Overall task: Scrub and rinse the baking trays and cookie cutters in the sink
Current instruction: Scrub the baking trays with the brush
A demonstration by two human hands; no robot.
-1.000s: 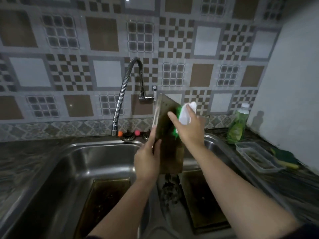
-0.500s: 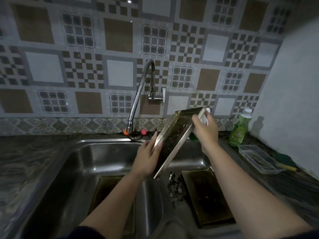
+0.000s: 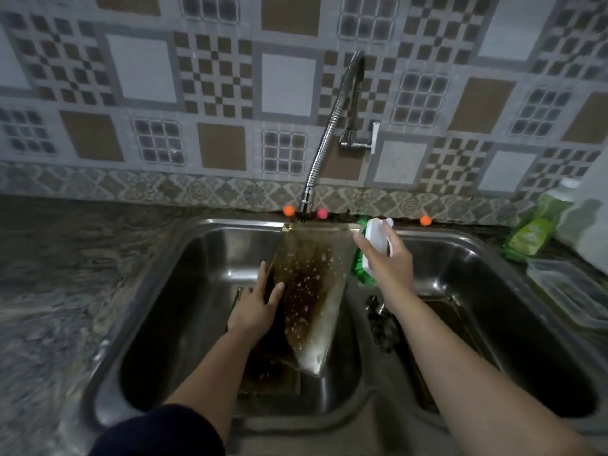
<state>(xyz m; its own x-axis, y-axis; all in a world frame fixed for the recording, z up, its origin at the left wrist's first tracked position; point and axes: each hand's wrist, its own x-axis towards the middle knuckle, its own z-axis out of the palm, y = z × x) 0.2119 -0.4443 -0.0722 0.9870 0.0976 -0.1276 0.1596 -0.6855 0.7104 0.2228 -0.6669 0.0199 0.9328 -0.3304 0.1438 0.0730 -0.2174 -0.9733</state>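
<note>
A stained baking tray (image 3: pixel 312 284), wet with droplets, leans in the left sink basin (image 3: pixel 204 258) with its far edge near the tap base. My left hand (image 3: pixel 256 304) grips its left edge. My right hand (image 3: pixel 385 258) holds a white-handled scrub brush with green bristles (image 3: pixel 371 245) just right of the tray's top corner. Another dark tray (image 3: pixel 263 366) lies flat beneath in the left basin. A third tray (image 3: pixel 460 324) rests in the right basin, with small dark cookie cutters (image 3: pixel 378 320) beside it.
A flexible chrome tap (image 3: pixel 329 133) rises behind the sink. A green dish soap bottle (image 3: pixel 539 225) and a clear plastic container (image 3: pixel 572 287) stand on the right counter. Dark marbled counter (image 3: pixel 65 274) lies to the left.
The tray has come down from upright in the air into the left basin, stained face up. My right hand with the brush has moved off the tray to its right.
</note>
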